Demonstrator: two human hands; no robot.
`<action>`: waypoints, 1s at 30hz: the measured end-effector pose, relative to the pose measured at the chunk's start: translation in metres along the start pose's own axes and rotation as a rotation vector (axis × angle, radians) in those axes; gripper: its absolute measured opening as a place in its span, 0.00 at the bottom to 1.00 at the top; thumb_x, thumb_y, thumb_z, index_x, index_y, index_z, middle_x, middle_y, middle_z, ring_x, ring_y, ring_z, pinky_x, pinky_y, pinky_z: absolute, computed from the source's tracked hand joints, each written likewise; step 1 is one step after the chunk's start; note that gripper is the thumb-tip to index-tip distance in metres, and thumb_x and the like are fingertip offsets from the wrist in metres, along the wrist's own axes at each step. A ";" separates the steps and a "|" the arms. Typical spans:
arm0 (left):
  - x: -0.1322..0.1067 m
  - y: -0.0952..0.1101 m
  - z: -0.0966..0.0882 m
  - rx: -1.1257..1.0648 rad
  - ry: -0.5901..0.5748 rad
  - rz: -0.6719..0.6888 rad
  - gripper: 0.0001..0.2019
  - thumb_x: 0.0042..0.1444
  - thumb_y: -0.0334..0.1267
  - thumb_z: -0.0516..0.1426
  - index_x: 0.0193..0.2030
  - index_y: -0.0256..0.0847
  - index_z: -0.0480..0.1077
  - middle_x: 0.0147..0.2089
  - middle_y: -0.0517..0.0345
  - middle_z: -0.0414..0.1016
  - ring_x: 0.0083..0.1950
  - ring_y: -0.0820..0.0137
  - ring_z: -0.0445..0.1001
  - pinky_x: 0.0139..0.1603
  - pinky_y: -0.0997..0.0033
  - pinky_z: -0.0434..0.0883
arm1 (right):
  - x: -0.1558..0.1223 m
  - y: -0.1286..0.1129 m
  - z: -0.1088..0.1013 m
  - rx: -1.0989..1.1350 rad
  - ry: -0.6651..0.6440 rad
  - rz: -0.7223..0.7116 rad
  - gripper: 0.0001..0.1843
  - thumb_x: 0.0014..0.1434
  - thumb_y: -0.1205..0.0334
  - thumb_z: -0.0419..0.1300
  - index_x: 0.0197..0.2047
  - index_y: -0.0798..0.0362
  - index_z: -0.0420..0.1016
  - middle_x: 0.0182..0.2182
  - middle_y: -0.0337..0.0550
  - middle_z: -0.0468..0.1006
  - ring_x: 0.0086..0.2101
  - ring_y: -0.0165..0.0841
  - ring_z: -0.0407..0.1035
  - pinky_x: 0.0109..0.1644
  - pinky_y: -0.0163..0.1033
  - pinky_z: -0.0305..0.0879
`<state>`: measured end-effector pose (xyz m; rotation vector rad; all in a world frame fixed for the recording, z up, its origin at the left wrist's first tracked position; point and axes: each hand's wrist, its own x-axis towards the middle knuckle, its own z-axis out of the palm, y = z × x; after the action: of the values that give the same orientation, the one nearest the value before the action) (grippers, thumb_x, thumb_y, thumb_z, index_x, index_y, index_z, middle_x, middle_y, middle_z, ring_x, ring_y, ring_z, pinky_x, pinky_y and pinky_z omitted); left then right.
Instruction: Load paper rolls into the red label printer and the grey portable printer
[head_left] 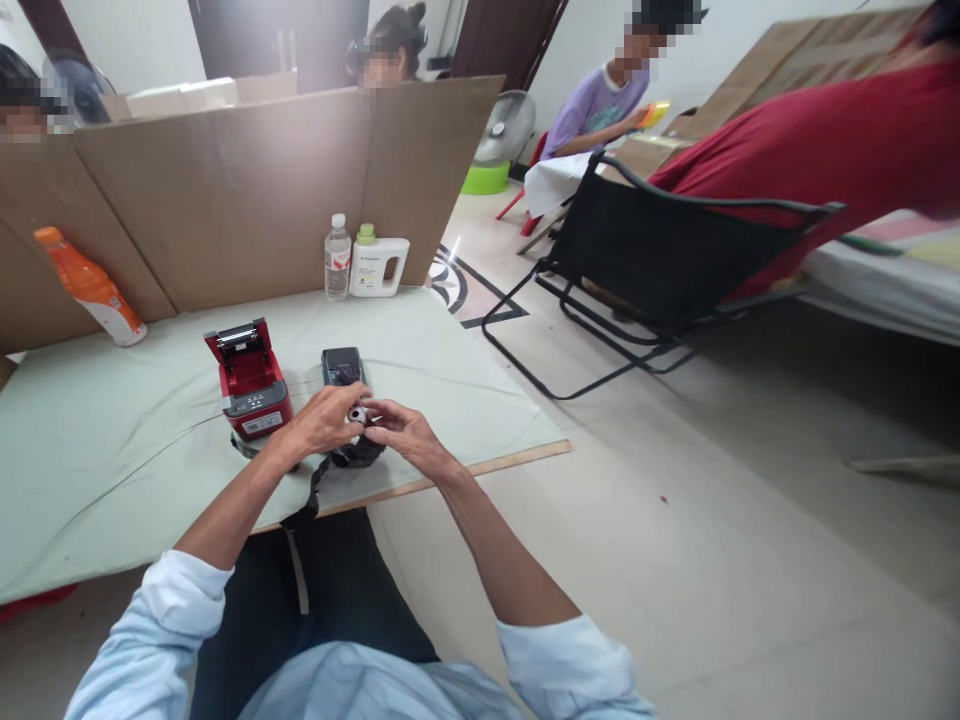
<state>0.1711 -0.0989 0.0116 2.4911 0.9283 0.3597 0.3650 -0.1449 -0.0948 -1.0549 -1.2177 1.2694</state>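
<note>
Above the near edge of the table, my left hand (328,418) pinches a small white paper roll (356,413), its dark core facing me. From the other side my right hand (405,434) closes its thumb and fingers at the roll's edge. Just behind my hands lies a black handheld device (342,364), partly covered by them. Below the roll is crumpled black material (360,456); what it is I cannot tell. A red and black receipt printer (255,400) stands left of my left hand, its lid raised.
An orange bottle (94,287) leans at the back left. A clear water bottle (337,258) and a white jug (380,265) stand before the cardboard partition (247,200). Right of the table (172,460) is a black folding chair (660,255); other people sit beyond.
</note>
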 end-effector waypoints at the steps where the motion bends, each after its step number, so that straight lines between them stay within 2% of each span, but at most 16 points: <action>1: -0.007 -0.004 -0.002 0.003 0.019 -0.025 0.22 0.59 0.30 0.57 0.60 0.37 0.71 0.55 0.48 0.79 0.52 0.62 0.78 0.57 0.63 0.73 | 0.000 0.004 -0.001 0.005 0.004 0.009 0.25 0.51 0.51 0.73 0.51 0.52 0.83 0.44 0.45 0.83 0.43 0.36 0.76 0.52 0.44 0.72; 4: -0.031 -0.018 -0.008 0.042 0.060 -0.182 0.27 0.59 0.37 0.60 0.66 0.38 0.69 0.59 0.46 0.78 0.57 0.58 0.78 0.62 0.59 0.72 | 0.000 0.014 -0.004 -0.022 0.033 0.041 0.21 0.53 0.50 0.71 0.46 0.53 0.83 0.42 0.45 0.83 0.41 0.37 0.76 0.52 0.44 0.71; 7: -0.047 -0.027 -0.007 0.130 0.007 -0.320 0.29 0.59 0.39 0.60 0.68 0.38 0.67 0.64 0.43 0.75 0.62 0.54 0.76 0.65 0.57 0.70 | 0.004 0.022 -0.002 -0.057 0.037 0.033 0.20 0.54 0.51 0.70 0.46 0.54 0.83 0.41 0.45 0.84 0.41 0.37 0.76 0.51 0.44 0.71; 9: -0.048 -0.029 -0.001 0.189 -0.063 -0.393 0.30 0.60 0.39 0.60 0.69 0.38 0.66 0.65 0.40 0.74 0.65 0.51 0.74 0.66 0.56 0.69 | 0.007 0.025 0.005 -0.076 0.031 -0.008 0.20 0.54 0.52 0.68 0.47 0.54 0.83 0.42 0.46 0.84 0.42 0.38 0.77 0.52 0.45 0.72; 12: -0.044 -0.028 0.011 0.252 -0.140 -0.470 0.29 0.62 0.40 0.59 0.70 0.41 0.65 0.61 0.41 0.77 0.63 0.51 0.75 0.61 0.57 0.70 | 0.013 0.028 0.017 -0.115 0.015 -0.066 0.19 0.55 0.53 0.66 0.47 0.54 0.83 0.43 0.46 0.84 0.44 0.39 0.77 0.53 0.44 0.72; 16: -0.046 -0.030 0.020 0.295 -0.120 -0.450 0.23 0.64 0.36 0.55 0.66 0.43 0.69 0.56 0.43 0.80 0.59 0.54 0.77 0.56 0.61 0.71 | 0.013 0.028 0.032 -0.157 -0.044 -0.089 0.20 0.57 0.56 0.64 0.51 0.55 0.82 0.44 0.46 0.85 0.44 0.38 0.78 0.53 0.44 0.73; 21: -0.062 -0.030 0.013 0.280 -0.121 -0.463 0.21 0.61 0.34 0.56 0.61 0.43 0.73 0.50 0.45 0.82 0.54 0.54 0.79 0.52 0.63 0.71 | 0.008 0.029 0.045 -0.211 -0.094 -0.108 0.20 0.59 0.59 0.61 0.52 0.56 0.82 0.46 0.47 0.84 0.46 0.39 0.77 0.55 0.44 0.72; 27: -0.086 -0.038 -0.003 0.139 -0.110 -0.394 0.29 0.58 0.41 0.61 0.66 0.40 0.68 0.61 0.44 0.78 0.60 0.52 0.76 0.61 0.57 0.71 | 0.005 0.026 0.048 -0.401 -0.094 -0.134 0.20 0.60 0.61 0.61 0.55 0.51 0.82 0.47 0.47 0.84 0.48 0.42 0.75 0.56 0.48 0.70; 30: -0.102 -0.047 -0.004 0.128 -0.081 -0.388 0.28 0.55 0.38 0.63 0.63 0.41 0.70 0.61 0.45 0.78 0.61 0.52 0.76 0.62 0.56 0.70 | 0.004 0.024 0.047 -0.445 -0.118 -0.148 0.23 0.60 0.60 0.61 0.58 0.51 0.81 0.50 0.49 0.83 0.50 0.44 0.74 0.58 0.51 0.70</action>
<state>0.0684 -0.1340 -0.0174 2.3418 1.4027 0.0728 0.3159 -0.1437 -0.1141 -1.1880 -1.6872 0.9779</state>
